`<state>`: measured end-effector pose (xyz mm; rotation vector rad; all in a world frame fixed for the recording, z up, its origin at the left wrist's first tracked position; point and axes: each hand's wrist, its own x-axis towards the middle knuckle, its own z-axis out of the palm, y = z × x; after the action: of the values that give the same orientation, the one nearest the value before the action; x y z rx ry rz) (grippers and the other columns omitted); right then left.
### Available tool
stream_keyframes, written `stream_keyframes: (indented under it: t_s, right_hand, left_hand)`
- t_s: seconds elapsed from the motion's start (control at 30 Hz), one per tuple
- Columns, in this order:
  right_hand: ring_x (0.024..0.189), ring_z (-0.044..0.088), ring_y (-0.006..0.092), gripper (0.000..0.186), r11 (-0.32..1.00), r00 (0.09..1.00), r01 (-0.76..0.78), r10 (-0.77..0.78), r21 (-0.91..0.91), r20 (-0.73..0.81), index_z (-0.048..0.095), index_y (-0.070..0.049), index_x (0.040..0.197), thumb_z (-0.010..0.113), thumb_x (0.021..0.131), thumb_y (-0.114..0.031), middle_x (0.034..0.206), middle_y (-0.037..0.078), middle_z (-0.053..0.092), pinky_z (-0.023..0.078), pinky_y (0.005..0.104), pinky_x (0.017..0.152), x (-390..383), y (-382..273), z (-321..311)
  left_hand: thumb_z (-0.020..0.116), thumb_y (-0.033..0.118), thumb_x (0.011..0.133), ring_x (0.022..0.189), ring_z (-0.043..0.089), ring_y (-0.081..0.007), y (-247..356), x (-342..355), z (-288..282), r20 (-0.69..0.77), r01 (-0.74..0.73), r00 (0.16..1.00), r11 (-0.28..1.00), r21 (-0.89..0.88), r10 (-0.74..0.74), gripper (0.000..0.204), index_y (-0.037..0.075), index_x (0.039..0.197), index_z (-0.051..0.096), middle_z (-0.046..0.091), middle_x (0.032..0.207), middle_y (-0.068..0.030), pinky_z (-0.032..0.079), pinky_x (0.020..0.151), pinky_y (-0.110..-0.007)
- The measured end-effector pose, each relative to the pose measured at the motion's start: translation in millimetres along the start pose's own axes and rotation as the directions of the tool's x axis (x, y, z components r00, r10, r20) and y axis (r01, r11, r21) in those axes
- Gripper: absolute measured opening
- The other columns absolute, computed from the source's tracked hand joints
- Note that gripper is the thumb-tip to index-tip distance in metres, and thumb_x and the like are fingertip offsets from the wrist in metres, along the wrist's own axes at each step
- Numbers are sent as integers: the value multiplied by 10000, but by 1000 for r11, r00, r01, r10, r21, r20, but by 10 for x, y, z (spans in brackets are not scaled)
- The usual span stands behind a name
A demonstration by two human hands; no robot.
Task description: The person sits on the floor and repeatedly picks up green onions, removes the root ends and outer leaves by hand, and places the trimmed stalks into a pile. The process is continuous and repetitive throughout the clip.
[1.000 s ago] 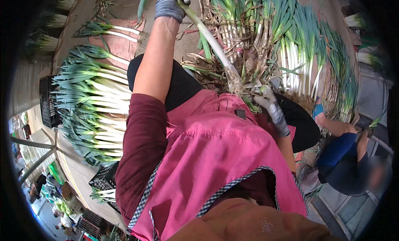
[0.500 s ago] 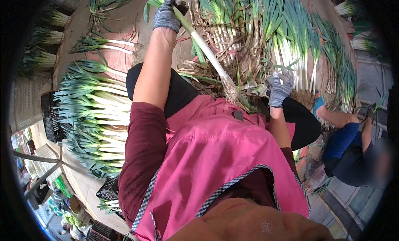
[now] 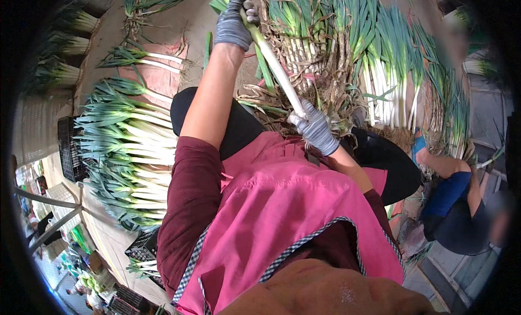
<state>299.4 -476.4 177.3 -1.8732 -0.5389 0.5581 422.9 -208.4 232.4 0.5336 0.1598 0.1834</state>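
Note:
A long leek (image 3: pixel 278 68) slants across in front of me, green at the top and white below. My left hand (image 3: pixel 234 28), in a grey knit glove, is wrapped round it just under the leaves. Lower down, my right hand (image 3: pixel 317 130), gloved the same way, grips the white root end and hides the roots. Dry brown leaves and soil lie beyond that hand, beside a bundle of untrimmed leeks (image 3: pixel 304 43) with withered outer leaves.
Cleaned leeks (image 3: pixel 144 144) lie in a thick row at my left, with a black crate (image 3: pixel 69 149) beside it. More leeks (image 3: pixel 388 70) lie at the far right. A co-worker (image 3: pixel 453 206) sits at the right. Two separate leeks (image 3: pixel 157 61) lie on the far left.
My right hand has come left, from beside the roots onto the leek's lower end. My left hand, still holding the leek, has shifted slightly right.

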Motion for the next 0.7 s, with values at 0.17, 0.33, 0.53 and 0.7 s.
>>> stream_keyframes:
  t_s: [0.17,0.33,0.53,0.7]
  right_hand:
    - [577,550,332,460,800,900,94,-323,-593,-293,417,-17,1158,576,745,-141,757,211,567,440,375,516,217,-52,70]
    - [469,461,62,470,899,999,-16,34,438,-32,399,-25,1183,568,764,-154,654,30,534,372,182,407,192,-307,-41]
    - [461,466,55,456,856,990,121,-66,502,-125,441,-6,1144,594,755,-188,669,39,553,376,159,410,158,-884,-271]
    - [470,478,59,382,911,991,77,-24,405,-135,456,-35,1131,562,777,-129,653,45,564,381,183,419,84,-889,-463]
  left_hand:
    - [532,401,795,406,428,-94,-521,-458,502,-221,-115,936,832,543,273,331,77,832,476,454,547,4,336,344,-207]
    - [438,618,723,377,437,-115,-386,-392,580,89,74,994,993,-94,-66,516,110,799,482,490,559,10,360,325,-231]
    - [500,338,804,606,590,-237,-710,-607,445,648,-637,757,-127,761,83,291,56,796,569,598,702,-112,474,533,-340]
    - [419,579,757,774,594,-248,-695,-97,8,173,-198,980,-428,882,-96,573,43,849,601,605,808,-151,448,689,-366]
